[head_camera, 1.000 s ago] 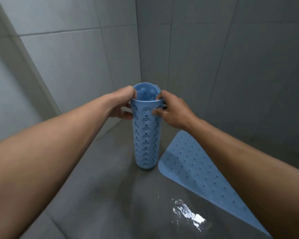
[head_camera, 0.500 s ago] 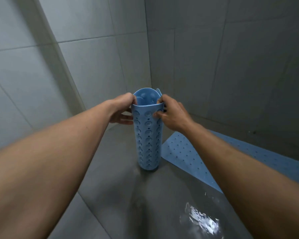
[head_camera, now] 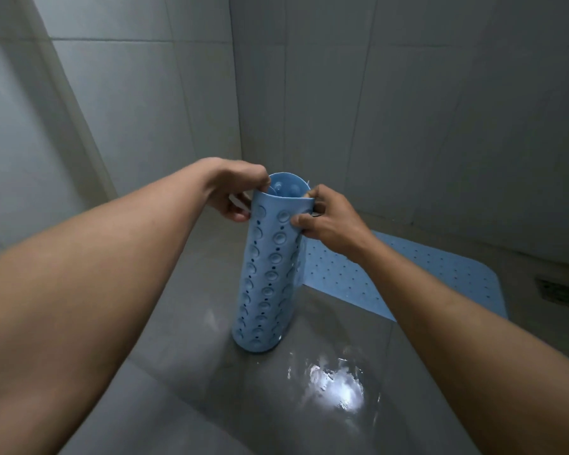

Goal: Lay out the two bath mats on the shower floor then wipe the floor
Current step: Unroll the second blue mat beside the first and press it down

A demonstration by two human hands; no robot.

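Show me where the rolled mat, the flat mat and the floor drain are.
rolled mat [head_camera: 266, 277], head view, middle of the roll's outer side
flat mat [head_camera: 440, 277], head view, bare top surface
floor drain [head_camera: 557, 289], head view, its grate

free: bare wet shower floor [head_camera: 211, 405] in front of and left of the rolled bath mat [head_camera: 266, 277] | blocked: tiled walls [head_camera: 128, 110] meet in a corner close behind the roll | right: flat bath mat [head_camera: 447, 274] covers the floor | floor drain [head_camera: 557, 290] beyond it

Two bare forearms are seen, no sleeves worn; the left hand [head_camera: 235, 188] and right hand [head_camera: 329, 220] are ungloved, without rings.
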